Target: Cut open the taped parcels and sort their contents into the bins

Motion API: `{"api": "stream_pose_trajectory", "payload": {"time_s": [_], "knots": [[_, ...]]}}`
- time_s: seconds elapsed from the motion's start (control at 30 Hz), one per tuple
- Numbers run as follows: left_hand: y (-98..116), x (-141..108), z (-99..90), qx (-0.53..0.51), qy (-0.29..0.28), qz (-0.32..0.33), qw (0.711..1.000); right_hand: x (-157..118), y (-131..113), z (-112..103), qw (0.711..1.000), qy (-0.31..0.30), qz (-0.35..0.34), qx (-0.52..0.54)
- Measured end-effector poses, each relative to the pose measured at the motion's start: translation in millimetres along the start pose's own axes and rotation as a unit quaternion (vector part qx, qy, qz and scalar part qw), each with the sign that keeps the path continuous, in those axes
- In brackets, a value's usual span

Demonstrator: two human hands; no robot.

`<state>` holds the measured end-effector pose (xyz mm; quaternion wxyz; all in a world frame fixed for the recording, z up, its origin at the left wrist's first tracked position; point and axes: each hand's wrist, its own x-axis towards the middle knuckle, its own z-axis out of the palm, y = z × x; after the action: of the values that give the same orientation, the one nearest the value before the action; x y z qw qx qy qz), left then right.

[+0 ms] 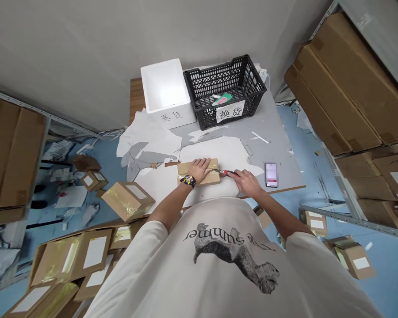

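A flat brown cardboard parcel lies on white foam sheeting near the table's front edge. My left hand rests flat on top of the parcel, with a black-and-yellow watch on its wrist. My right hand grips a red-and-black box cutter. The cutter's blade reaches the parcel's right end and appears to touch it. The blade tip is too small to see clearly.
A white foam box and a black plastic crate, both with handwritten labels, stand at the table's back. A phone lies right of my hands. Stacked cartons fill shelves at both sides, and small parcels lie on the floor.
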<state>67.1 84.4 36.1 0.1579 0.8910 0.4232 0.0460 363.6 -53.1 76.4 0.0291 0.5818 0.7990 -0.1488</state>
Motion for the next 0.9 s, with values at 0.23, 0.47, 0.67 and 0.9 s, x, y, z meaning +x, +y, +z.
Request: {"api": "stream_pose_trajectory", "payload": {"time_s": [0.23,0.47,0.67,0.9], "knots": [[-5.5,0.2,6.3,-0.055,0.056,-0.002,0.997,9.2,1.8,-0.1,0.998,0.013,0.065,-0.015],[-9.3,-9.7,-3.8,-0.171,0.014,-0.010,0.985,-11.6,34.3,3.6,0.963,0.142,0.136,0.182],[28.6,-14.7,-13.3,-0.518,0.123,-0.126,0.837,48.6,-54.6,-5.9,0.882,0.248,0.097,0.389],[4.0,-51.8,-26.0,-0.686,0.284,-0.395,0.542,82.1,-112.5,-22.9,0.918,0.162,-0.011,0.361]]}}
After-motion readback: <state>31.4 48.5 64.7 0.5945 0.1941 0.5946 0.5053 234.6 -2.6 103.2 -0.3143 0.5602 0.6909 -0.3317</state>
